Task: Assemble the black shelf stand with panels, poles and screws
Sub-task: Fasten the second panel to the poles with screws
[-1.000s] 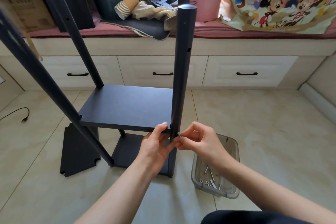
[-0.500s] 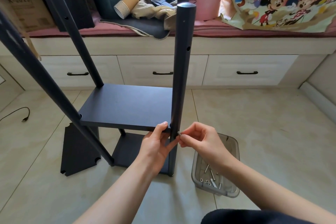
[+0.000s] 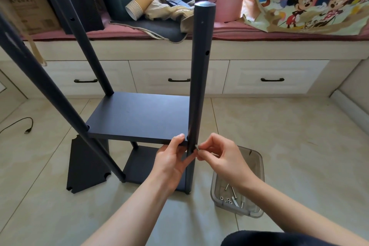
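Nearest, at 5 o'clock of my right hand (image 3: 217, 158), tub (image 3: 257, 168) holds loose screws. Right fingertips pinch screw (image 3: 196, 147), axis level, pointing toward 9 o'clock into pole (image 3: 198, 90). Left hand (image 3: 173, 159) grips panel (image 3: 139, 118) corner beside upright pole, steadying both.

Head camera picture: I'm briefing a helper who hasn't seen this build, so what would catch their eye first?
First, the two hands low in the middle: the left hand grips the upper panel at the near right pole, while the right hand pinches a screw against that pole. Next, the clear screw tub on the floor to the right, and a spare panel lying flat on the left.
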